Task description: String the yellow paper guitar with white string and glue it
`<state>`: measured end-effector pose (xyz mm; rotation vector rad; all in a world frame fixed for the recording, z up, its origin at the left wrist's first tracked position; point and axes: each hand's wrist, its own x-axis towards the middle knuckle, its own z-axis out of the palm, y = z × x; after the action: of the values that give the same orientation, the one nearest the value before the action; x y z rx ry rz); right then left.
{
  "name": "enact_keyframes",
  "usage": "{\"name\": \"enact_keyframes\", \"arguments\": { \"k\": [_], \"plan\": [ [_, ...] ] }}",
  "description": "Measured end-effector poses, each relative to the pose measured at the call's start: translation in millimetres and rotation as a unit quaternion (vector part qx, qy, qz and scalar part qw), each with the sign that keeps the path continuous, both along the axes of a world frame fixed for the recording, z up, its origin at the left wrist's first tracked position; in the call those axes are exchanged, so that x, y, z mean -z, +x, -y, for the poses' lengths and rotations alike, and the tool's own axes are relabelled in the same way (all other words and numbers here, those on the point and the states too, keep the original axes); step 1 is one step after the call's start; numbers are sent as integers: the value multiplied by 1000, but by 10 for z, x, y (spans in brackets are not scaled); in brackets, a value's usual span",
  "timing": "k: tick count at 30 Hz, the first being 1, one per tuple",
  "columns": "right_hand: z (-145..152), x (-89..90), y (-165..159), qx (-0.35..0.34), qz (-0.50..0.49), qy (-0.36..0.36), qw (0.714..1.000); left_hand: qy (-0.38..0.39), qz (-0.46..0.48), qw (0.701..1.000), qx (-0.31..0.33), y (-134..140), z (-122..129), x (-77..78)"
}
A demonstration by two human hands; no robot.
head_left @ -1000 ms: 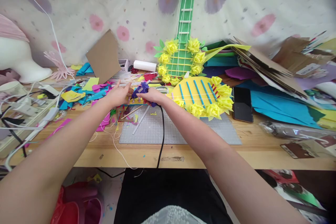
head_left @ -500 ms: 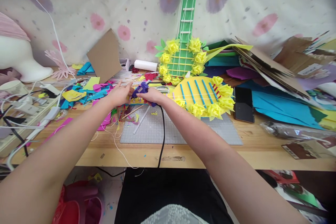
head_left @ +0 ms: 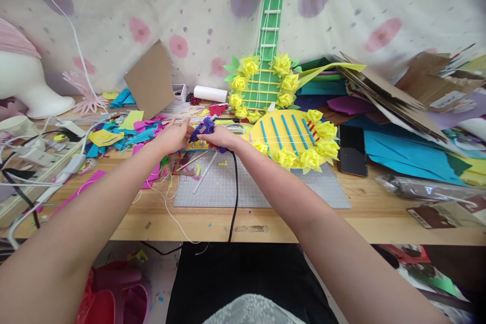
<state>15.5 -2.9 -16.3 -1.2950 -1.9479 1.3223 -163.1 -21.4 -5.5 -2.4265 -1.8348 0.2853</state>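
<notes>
A purple glue gun (head_left: 204,128) with a black cord is gripped in my right hand (head_left: 222,137), its front pointing left. My left hand (head_left: 173,136) is just left of the gun, at the end of the neck of a yellow paper guitar (head_left: 281,129). Its fingers are bent together; whatever they pinch is hidden. The guitar lies on its back, with blue strips, white strings and yellow paper flowers on its body. Beneath it is a grey cutting mat (head_left: 250,187) with a white strip (head_left: 205,172) and scraps.
A green paper guitar (head_left: 266,81) with yellow flowers leans on the wall cloth. A phone (head_left: 353,151) and stacked coloured sheets (head_left: 410,154) lie on the right. Paper scraps (head_left: 140,134), cardboard (head_left: 150,81) and a power strip (head_left: 41,177) with tangled cables occupy the left.
Both hands and the glue gun stay in almost the same place. The whole view has shifted very slightly.
</notes>
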Motion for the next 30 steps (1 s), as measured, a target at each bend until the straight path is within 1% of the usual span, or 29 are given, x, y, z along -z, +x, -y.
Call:
{"name": "enact_keyframes", "arguments": {
  "k": [4,11,14,17,21,24,27,30],
  "plan": [
    [-11,21,10,-4,-18,-9,1000,2,-13,1000,-4,7,3,7],
    [-31,49,15,-16,-41,-5,999,-3,-33,999,-14,-1,4,27],
    [-42,55,12,-15,-46,4,999,-6,-27,999,-18,-1,16,25],
    [-57,70,5,-10,-31,10,999,-3,-19,1000,-5,-6,23,26],
    [-61,80,-2,-5,-41,31,999,-6,-16,1000,6,-13,18,30],
    [-27,31,5,-4,1,44,999,-7,-17,1000,-5,-6,19,24],
    [24,-55,22,-26,61,37,997,-5,-18,1000,-13,-2,22,19],
    [54,-114,30,-41,88,27,995,-6,-17,1000,-6,-19,12,31]
  ]
}}
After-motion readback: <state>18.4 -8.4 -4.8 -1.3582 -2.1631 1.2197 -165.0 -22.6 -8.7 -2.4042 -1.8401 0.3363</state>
